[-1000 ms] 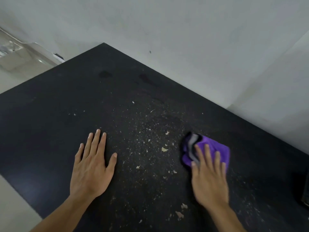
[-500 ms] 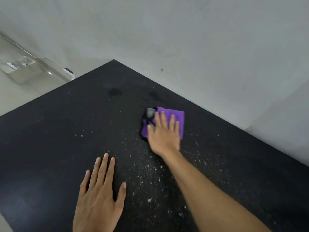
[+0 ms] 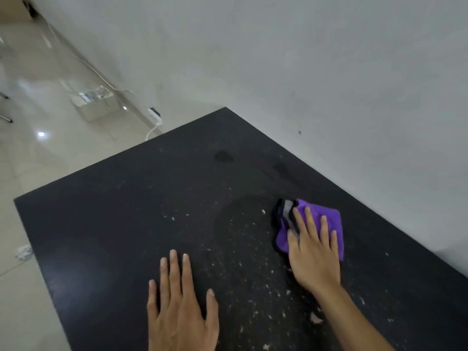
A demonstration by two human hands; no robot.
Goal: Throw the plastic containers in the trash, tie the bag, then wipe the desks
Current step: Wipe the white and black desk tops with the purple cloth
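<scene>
In the head view, a black matte desk top point(image 3: 121, 224) runs from its far corner at the grey wall point(image 3: 304, 59) down toward the camera. It is sprinkled with pale crumbs and flakes point(image 3: 315, 319), thickest between the two hands. The crumpled purple microfibre cloth with a grey-and-black trim point(image 3: 331, 217) lies near the desk's wall-side edge. It sits under the right hand point(image 3: 312, 252), whose fingers are straight and spread, pressing it flat. The left hand point(image 3: 181, 307) rests palm-down on the bare top nearer the person, fingers extended and holding nothing, well apart from the cloth. The cloth looks light, soft and limp, so it would likely bunch or fold if pushed from one corner. A broad flat palm over its middle seems the best hold. A white power strip point(image 3: 155, 115) lies on the glossy tiled floor beyond the far corner.
</scene>
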